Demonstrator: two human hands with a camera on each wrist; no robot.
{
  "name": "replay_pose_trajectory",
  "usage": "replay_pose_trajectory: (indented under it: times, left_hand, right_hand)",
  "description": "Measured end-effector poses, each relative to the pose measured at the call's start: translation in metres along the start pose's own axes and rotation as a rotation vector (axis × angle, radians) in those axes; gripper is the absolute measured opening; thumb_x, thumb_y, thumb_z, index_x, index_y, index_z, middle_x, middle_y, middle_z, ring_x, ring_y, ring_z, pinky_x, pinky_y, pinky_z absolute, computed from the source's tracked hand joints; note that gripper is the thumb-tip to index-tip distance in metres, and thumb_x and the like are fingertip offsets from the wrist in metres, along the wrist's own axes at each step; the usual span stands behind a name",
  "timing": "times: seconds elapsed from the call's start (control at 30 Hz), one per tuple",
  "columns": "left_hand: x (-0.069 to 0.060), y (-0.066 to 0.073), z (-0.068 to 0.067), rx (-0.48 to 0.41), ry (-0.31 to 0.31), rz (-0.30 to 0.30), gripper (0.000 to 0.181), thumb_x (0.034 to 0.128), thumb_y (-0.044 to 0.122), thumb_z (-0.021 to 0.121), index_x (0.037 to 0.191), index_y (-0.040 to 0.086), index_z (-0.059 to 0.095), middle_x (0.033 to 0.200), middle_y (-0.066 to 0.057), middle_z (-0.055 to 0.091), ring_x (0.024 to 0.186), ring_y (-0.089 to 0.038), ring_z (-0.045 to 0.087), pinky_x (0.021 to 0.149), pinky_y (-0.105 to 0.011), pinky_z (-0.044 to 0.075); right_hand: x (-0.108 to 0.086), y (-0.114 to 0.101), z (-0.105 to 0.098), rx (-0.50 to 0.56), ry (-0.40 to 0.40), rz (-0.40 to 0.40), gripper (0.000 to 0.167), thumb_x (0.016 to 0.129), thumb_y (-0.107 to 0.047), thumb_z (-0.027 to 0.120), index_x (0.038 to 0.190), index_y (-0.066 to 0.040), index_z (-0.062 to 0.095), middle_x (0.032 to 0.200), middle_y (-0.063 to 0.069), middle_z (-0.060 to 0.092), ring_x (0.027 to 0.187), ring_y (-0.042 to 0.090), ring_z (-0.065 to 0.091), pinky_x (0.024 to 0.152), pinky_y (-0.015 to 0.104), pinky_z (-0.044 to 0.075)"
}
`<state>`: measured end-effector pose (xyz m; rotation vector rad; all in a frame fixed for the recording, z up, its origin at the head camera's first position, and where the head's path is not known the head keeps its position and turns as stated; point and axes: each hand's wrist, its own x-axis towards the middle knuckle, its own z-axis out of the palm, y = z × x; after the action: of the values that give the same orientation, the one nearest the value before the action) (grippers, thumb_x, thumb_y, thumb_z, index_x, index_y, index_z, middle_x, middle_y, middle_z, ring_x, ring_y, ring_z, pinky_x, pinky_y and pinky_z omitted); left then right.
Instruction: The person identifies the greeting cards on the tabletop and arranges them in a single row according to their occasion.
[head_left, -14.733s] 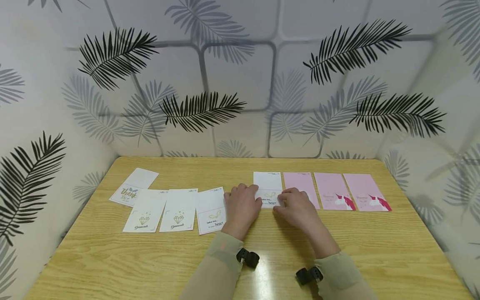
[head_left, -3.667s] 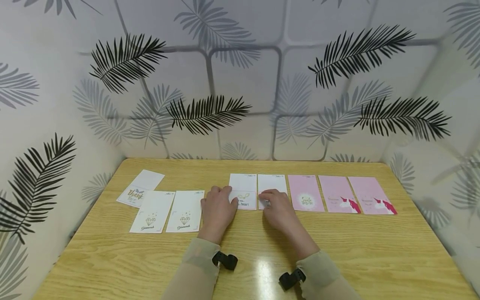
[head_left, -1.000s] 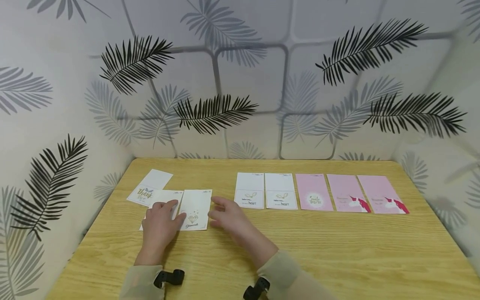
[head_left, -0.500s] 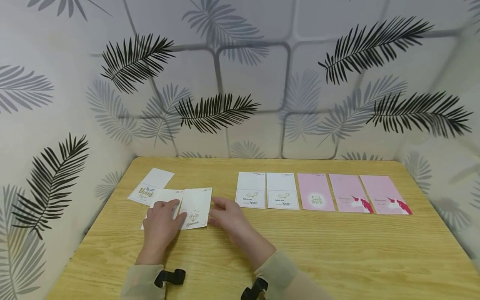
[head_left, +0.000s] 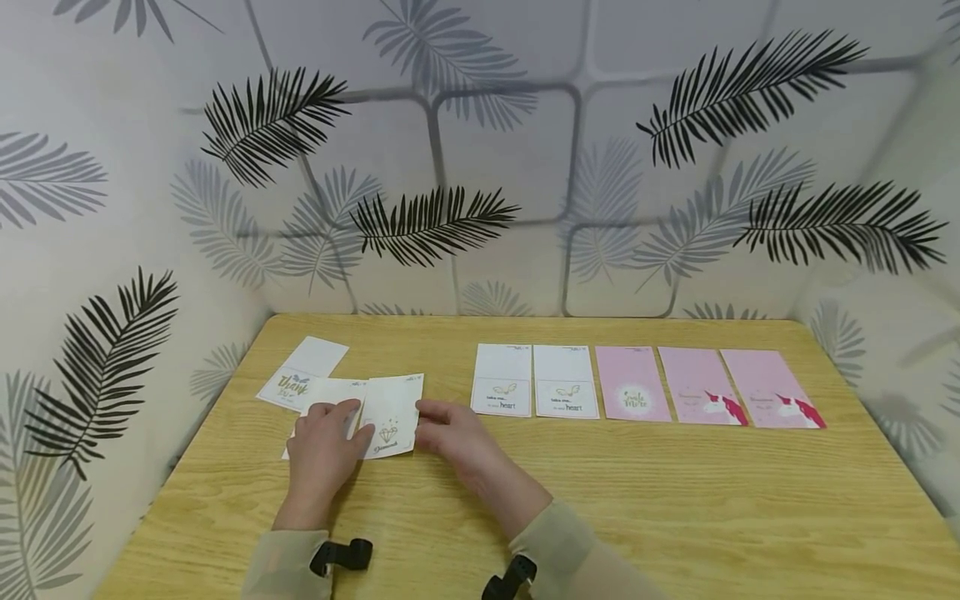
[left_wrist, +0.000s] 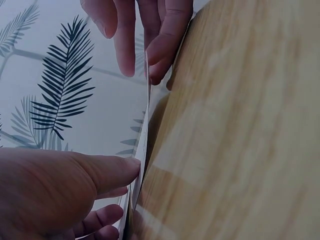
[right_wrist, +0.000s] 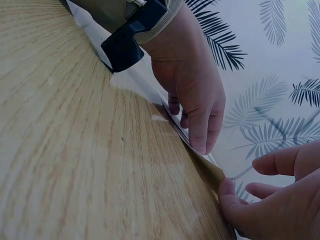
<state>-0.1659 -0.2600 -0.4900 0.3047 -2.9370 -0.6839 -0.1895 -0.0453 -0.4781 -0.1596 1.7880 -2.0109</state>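
Two white greeting cards with gold diamond prints lie side by side at the left in the head view. My left hand (head_left: 322, 450) rests over the left diamond card (head_left: 330, 389), hiding much of it. Its thumb touches the right diamond card (head_left: 397, 404). My right hand (head_left: 465, 442) holds that card by its right edge, which is raised off the table. In the right wrist view the thumb (right_wrist: 229, 189) sits at the lifted edge, fingers above. A white "Thank you" card (head_left: 311, 358) lies tilted behind, partly under the left diamond card.
A row stands to the right on the wooden table (head_left: 675, 517): two white heart cards (head_left: 501, 362) (head_left: 562, 362), a pink "Smile More" card (head_left: 628, 371) and two pink unicorn cards (head_left: 686, 375) (head_left: 753, 375). A leaf-patterned wall (head_left: 480, 283) borders the table's back.
Since the oldest frame, a second heart card has joined the row. Both hands have since moved left to the diamond cards. Within the last second, the right diamond card's right edge has lifted.
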Motion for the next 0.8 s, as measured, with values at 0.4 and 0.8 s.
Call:
replay_pose_trajectory:
  times: [0.4,0.8]
  left_hand:
    - [0.0,0.0026,-0.0009,-0.007,0.005,0.011,0.05,0.1039,0.027,0.076,0.146,0.002,0.068,0.14,-0.033,0.059,0.125,-0.056,0.053,0.098,-0.074,0.042]
    - [-0.0005,0.0077,-0.0076,-0.066,0.074,0.059,0.041,0.1074,0.023,0.069,0.144,0.004,0.071,0.125,-0.016,0.077,0.117,-0.051,0.066,0.094,-0.075,0.045]
  right_hand:
    - [-0.001,0.0012,0.0023,-0.008,-0.005,-0.008,0.057,0.097,0.002,0.071,0.152,0.009,0.059,0.15,0.022,0.063,0.128,0.028,0.064,0.107,0.041,0.055]
    - [-0.0039,-0.0082,-0.002,0.018,0.025,-0.013,0.055,0.098,0.007,0.065,0.153,0.004,0.061,0.149,0.021,0.065,0.127,0.028,0.068,0.103,0.04,0.056]
